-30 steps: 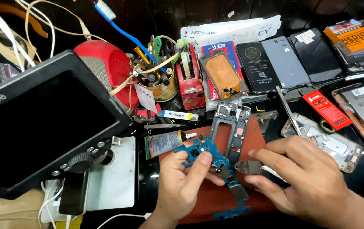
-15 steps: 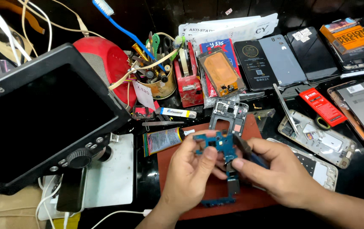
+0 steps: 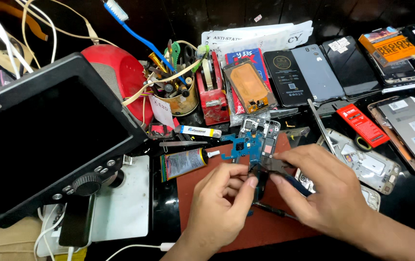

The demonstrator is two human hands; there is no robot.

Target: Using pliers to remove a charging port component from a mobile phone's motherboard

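Where hands (image 3: pixel 227 203) meet, circuit board (image 3: pixel 244 147) half-hidden — grip unclear

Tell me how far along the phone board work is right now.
Done: the blue circuit board is out of its phone, held over the brown mat. In hand: the left hand and right hand pinch a dark flat part at the board's lower end. Left: the open phone frame beside the mat lies bare, nothing refitted.
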